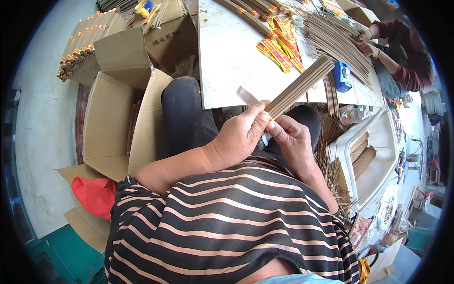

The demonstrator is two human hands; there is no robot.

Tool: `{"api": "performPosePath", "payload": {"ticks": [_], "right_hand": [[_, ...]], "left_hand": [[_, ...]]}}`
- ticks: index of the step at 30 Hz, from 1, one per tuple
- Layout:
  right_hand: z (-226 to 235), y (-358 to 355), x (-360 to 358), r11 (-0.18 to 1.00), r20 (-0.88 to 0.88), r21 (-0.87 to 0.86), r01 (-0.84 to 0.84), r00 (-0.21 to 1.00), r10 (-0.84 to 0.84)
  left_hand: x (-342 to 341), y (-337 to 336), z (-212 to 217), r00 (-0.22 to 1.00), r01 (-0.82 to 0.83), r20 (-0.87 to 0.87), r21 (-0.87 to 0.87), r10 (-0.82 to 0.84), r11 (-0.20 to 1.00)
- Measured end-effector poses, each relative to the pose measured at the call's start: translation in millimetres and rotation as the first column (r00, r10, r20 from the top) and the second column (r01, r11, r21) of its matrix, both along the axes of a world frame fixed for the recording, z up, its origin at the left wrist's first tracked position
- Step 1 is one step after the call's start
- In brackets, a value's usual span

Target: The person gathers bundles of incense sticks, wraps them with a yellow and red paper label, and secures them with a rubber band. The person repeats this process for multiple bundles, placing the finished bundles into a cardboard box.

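Observation:
Over my lap I hold a bundle of brown incense sticks, slanting up to the right. My left hand is closed round its lower end. My right hand is closed at the same end, thumb and fingers pressed to the bundle. A bit of a red and yellow paper band shows between my thumbs; the rest is hidden by my fingers. A strip of clear tape sticks out beyond my left hand. Past the bundle's upper end stands a blue tape dispenser on the white table.
Red and yellow paper bands and loose incense sticks lie on the table. A co-worker's hands are among the sticks. An open cardboard box stands left, with stacked bundles beyond. A white bin stands right.

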State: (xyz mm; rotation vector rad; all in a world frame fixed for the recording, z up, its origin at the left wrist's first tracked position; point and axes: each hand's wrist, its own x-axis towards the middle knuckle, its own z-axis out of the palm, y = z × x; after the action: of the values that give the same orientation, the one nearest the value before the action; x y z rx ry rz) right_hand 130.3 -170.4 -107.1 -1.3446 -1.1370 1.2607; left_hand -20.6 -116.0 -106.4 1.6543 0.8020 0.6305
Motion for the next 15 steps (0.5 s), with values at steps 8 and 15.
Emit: {"api": "performPosePath", "payload": {"ticks": [8, 15], "right_hand": [[-22, 0, -2, 0.984, -0.378, 0.171, -0.056, 0.918, 0.118], [-24, 0, 5, 0.972, -0.528, 0.186, -0.141, 0.820, 0.220]], "left_hand": [[-6, 8, 7, 0.969, 0.227, 0.163, -0.269, -0.188, 0.936], [-7, 14, 4, 0.911, 0.385, 0.325, -0.453, -0.253, 0.804]]}}
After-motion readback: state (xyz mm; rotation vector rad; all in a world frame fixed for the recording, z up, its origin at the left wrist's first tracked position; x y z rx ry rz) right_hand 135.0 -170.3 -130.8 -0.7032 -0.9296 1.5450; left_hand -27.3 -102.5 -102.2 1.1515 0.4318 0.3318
